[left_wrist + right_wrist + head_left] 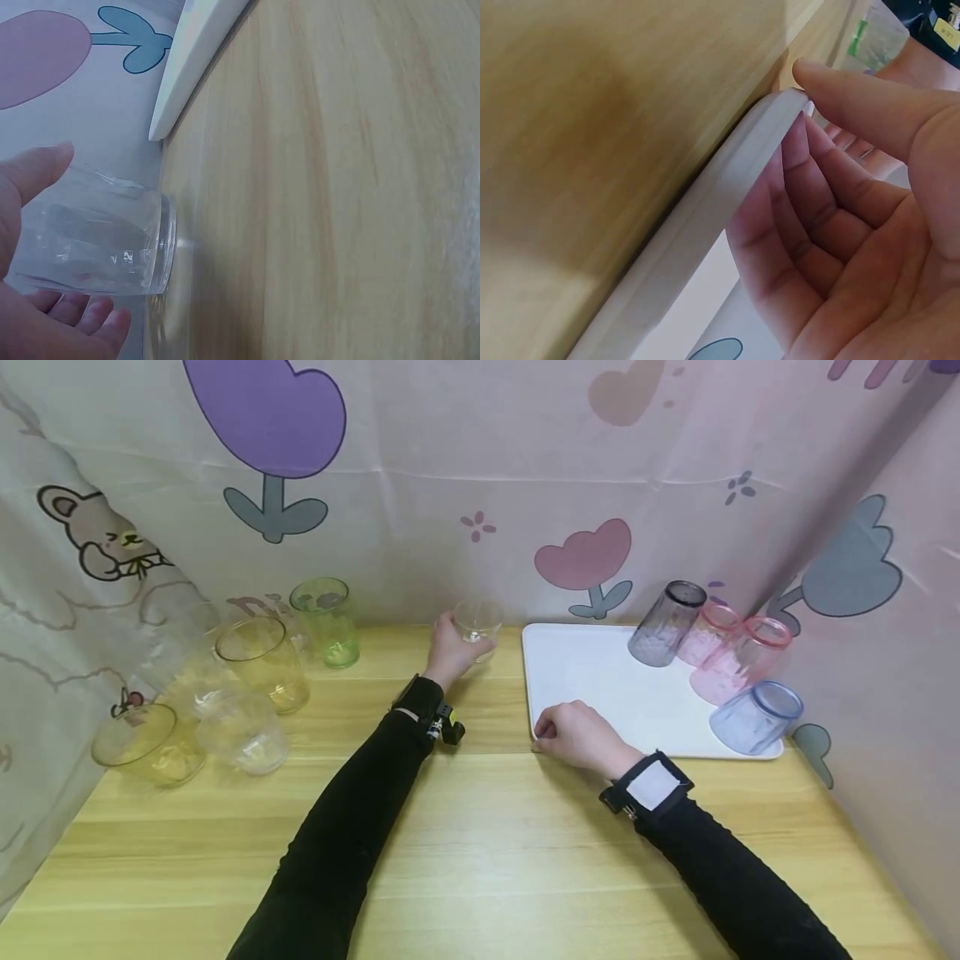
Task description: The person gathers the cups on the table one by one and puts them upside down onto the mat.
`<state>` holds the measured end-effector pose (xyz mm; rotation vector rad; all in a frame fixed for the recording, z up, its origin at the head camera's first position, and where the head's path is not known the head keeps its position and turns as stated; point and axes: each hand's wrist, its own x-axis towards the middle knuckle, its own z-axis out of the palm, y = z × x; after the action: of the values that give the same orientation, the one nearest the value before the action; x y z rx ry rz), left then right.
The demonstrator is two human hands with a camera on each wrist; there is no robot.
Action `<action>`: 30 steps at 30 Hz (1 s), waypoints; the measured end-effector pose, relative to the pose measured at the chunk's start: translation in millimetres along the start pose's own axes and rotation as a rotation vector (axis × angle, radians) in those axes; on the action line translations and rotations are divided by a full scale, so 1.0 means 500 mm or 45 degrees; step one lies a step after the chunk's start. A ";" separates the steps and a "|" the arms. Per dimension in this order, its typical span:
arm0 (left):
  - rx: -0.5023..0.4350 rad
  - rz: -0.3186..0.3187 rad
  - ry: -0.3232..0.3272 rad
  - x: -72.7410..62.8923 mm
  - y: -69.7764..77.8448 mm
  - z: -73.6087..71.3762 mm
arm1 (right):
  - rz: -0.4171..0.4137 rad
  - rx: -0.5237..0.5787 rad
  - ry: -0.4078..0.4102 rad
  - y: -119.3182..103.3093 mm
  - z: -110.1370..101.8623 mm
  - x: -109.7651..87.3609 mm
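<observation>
At the back of the table, my left hand (452,653) curls around a clear drinking glass (480,617). In the left wrist view the thumb lies on one side of the clear glass (97,236) and the fingers on the other; its base is at or just above the wood. My right hand (583,737) pinches the near left corner of a white tray (581,681). The right wrist view shows the thumb and bent fingers meeting at the tray's rim (705,202). Tinted glasses stand along the tray's right side: a grey one (666,625), two pink ones (738,662) and a blue one (753,718).
More glasses stand at the left of the table: a green one (328,625), yellow ones (266,667) and clear ones (243,735). A patterned curtain (420,527) hangs right behind the table and along both sides. Bare wood (487,852) lies between the forearms.
</observation>
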<state>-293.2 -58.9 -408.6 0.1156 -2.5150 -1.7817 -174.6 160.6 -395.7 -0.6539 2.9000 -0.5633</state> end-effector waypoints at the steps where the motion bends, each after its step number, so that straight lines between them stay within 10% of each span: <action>1: 0.000 -0.003 0.005 0.000 0.000 0.000 | 0.003 0.001 -0.002 -0.001 0.000 0.000; 18: -0.074 -0.022 0.046 -0.008 -0.006 -0.007 | 0.019 0.099 0.043 0.007 -0.011 -0.004; 30: -0.525 -0.201 -0.026 -0.070 0.010 -0.012 | -0.029 0.377 0.559 0.002 -0.044 -0.001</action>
<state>-258.2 -59.9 -402.0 0.2821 -2.1436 -2.3278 -178.8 169.0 -375.8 -0.5808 3.0924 -1.2518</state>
